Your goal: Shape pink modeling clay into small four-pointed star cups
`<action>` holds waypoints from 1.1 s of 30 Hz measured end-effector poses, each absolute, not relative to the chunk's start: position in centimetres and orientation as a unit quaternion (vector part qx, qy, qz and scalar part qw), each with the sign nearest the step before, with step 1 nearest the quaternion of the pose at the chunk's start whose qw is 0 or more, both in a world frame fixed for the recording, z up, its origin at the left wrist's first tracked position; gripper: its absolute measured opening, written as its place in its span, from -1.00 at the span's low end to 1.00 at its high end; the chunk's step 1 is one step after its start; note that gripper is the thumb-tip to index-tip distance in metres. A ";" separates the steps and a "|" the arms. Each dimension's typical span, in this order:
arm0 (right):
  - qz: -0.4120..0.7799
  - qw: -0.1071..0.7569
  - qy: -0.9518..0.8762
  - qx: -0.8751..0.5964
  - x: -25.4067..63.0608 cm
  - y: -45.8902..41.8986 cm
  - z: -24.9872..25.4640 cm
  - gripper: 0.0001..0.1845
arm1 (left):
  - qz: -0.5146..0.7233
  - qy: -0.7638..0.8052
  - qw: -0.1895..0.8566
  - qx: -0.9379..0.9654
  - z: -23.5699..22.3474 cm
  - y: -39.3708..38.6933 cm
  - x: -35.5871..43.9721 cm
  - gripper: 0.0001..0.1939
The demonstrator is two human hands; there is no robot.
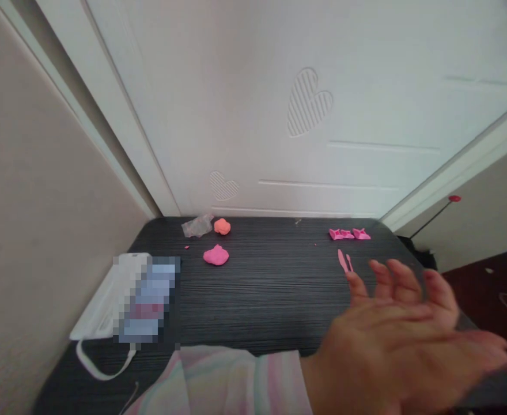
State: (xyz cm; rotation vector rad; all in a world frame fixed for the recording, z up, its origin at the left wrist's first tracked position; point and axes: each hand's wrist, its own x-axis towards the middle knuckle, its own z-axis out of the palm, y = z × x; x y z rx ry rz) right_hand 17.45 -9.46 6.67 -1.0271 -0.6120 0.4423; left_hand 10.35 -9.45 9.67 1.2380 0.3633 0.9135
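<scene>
My left hand (pixel 378 351), in a pastel striped sleeve, reaches across from the lower left and lies flat with its fingers pointing right. Beneath and behind it is my right hand (pixel 404 282), palm up, with curled fingertips showing past the left hand's far edge. The palms are together, and anything between them is hidden. Just beyond the fingertips lie a pink plastic knife (pixel 342 260) and a thinner pink tool (pixel 349 262). Farther back sit small pink shaped pieces (pixel 347 234) in a row. A flattened pink clay lump (pixel 216 255) and an orange clay lump (pixel 222 226) rest left of centre.
The dark ribbed table (pixel 257 300) meets a white panel (pixel 253 115) with embossed hearts. Clear plastic wrap (pixel 197 225) lies beside the orange lump. At left are a white device (pixel 110 300), a blurred-out phone (pixel 150 302) and a white cable (pixel 100 374).
</scene>
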 end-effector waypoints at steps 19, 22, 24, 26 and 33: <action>0.313 0.421 -0.693 -0.494 14.6 -4.1 3.8 -0.67 | 0.524 0.266 0.776 0.229 4.5 -0.3 4.2 -0.47; 0.328 0.391 -0.717 -0.474 14.0 -3.4 3.3 -0.79 | 0.517 0.286 0.781 0.202 3.4 0.0 4.1 -0.44; 0.356 0.387 -0.694 -0.491 13.7 -3.3 2.7 -0.86 | 0.507 0.293 0.785 0.201 2.7 0.1 4.1 -0.42; 0.406 0.390 -0.652 -0.509 13.8 -3.2 2.0 -0.86 | 0.502 0.298 0.783 0.213 1.9 0.3 4.0 -0.40; 0.494 0.467 -0.520 -0.517 15.6 -2.7 0.7 -0.77 | 0.443 0.436 0.631 0.465 0.2 -0.1 2.7 -0.60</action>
